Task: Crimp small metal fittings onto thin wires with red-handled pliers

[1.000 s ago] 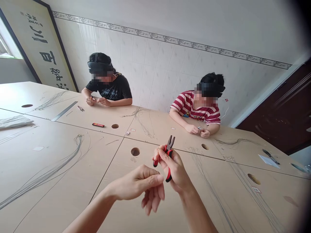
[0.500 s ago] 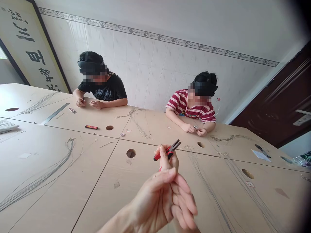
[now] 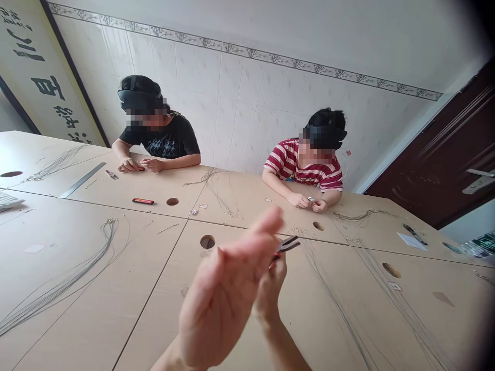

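Pliers [image 3: 285, 247] are up over the table [image 3: 154, 319], mostly screened by an open palm. That palm is the left hand [image 3: 224, 304], nearest of all, blurred, fingers stretched out and up to the right; I see nothing in it. Just behind, the right hand [image 3: 270, 291] is curled around the tool, its handles largely hidden from me, the 2 jaws parted and aimed right.

The first risk, as I judge it, lies between those 2 hands: the left fingers cross right in front of the tool, so a squeeze made blind could nip a fingertip. Whether they touch, I cannot tell. If the right hand has hold of some small piece too, I can't see it, and a loose grip could let it fall.

Beside the right forearm, thin strands [image 3: 332, 299] trail over the table; a careless elbow could drag and tangle them. The bundle on the left [image 3: 87, 265] seems safer, well apart from both arms.

Farther on, a round hole [image 3: 208, 241] could swallow a dropped bit. Farthest off, 2 co-workers, in a black shirt [image 3: 166, 139] and a striped shirt [image 3: 282, 157], sit across the table; a reach too far might disturb the strands between.
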Motion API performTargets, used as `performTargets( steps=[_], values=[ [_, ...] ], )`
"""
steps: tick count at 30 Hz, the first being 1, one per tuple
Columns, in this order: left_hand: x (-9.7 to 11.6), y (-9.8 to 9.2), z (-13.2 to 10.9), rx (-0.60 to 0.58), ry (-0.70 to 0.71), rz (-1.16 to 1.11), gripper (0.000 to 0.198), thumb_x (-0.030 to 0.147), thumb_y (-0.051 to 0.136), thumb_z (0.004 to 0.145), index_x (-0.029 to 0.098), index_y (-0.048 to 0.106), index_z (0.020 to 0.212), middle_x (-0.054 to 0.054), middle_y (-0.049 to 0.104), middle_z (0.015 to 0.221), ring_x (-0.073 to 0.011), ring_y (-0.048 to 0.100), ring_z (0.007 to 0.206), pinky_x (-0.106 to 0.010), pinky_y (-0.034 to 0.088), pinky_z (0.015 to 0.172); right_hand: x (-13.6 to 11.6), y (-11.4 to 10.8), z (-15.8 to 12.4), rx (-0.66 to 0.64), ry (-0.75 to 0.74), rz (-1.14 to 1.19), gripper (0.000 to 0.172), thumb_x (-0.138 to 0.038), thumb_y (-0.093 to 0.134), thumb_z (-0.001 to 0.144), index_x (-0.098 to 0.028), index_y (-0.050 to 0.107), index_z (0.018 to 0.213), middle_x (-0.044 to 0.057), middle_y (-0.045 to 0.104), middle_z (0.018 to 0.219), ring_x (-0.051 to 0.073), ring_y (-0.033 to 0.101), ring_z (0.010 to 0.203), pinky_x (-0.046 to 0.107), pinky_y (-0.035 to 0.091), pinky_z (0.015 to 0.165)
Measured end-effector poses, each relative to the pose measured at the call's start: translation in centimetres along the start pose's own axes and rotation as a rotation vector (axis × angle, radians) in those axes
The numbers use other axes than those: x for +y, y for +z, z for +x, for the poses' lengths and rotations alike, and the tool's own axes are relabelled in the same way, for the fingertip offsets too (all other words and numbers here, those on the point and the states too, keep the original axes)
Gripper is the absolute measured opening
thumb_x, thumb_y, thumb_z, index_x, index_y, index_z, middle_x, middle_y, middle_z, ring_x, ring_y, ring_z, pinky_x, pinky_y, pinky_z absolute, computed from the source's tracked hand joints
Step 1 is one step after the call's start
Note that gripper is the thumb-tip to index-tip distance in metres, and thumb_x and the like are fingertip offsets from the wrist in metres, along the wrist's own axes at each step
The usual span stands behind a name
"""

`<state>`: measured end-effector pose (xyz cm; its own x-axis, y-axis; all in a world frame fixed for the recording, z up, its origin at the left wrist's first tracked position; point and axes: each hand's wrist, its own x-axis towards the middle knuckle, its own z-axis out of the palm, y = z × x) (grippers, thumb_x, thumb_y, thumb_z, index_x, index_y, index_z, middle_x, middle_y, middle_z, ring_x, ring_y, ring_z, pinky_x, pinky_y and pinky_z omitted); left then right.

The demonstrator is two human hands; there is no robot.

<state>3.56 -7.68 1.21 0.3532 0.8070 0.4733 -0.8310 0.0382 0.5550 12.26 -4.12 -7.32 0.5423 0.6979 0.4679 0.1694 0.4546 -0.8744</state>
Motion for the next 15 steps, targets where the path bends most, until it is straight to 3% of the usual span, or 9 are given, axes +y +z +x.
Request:
performTargets(
  steps=[4,7,11,15],
  values=[
    [-0.4,-1.1,1.1,0.391,0.286,0.216,0.042,0.034,0.034,0.101,0.028,0.075,0.108,0.002,0.061,0.137,-0.0171,0.042,0.139,-0.027,0.037,0.114,-1.1,-0.4,0.1,0.053,-0.050,-0.008,0.021,-0.033,0.047,0.097,-0.021,0.050,0.081,0.001,0.057,0.082,0.015,0.057,0.080,0.029,0.046,0.073],
    [-1.6,-2.5,1.6,0.507,0.271,0.404,0.036,0.033,0.041,0.100,0.026,0.076,0.100,0.002,0.060,0.138,-0.0177,0.043,0.138,-0.030,0.035,0.115,-0.9,-0.8,0.3,0.014,-0.161,-0.048,0.015,-0.027,0.048,0.097,-0.021,0.050,0.083,0.001,0.058,0.084,0.014,0.057,0.080,0.028,0.045,0.071],
    [-2.6,-4.1,2.1,0.468,0.073,0.812,0.033,0.040,0.044,0.099,0.024,0.073,0.098,-0.004,0.068,0.122,-0.0194,0.062,0.109,-0.033,0.047,0.097,-0.1,-1.3,0.6,-0.095,-0.279,-0.117,0.009,-0.020,0.048,0.096,-0.022,0.049,0.087,0.001,0.057,0.083,0.014,0.056,0.079,0.027,0.043,0.067],
    [-2.1,-5.0,2.4,0.298,-0.094,1.119,0.036,0.040,0.036,0.100,0.022,0.066,0.088,-0.002,0.066,0.082,-0.0169,0.057,0.078,-0.031,0.046,0.075,0.4,-2.0,0.9,-0.171,-0.318,-0.159,0.010,-0.017,0.046,0.096,-0.022,0.048,0.088,0.001,0.055,0.083,0.015,0.056,0.081,0.027,0.044,0.066]
  ],
)
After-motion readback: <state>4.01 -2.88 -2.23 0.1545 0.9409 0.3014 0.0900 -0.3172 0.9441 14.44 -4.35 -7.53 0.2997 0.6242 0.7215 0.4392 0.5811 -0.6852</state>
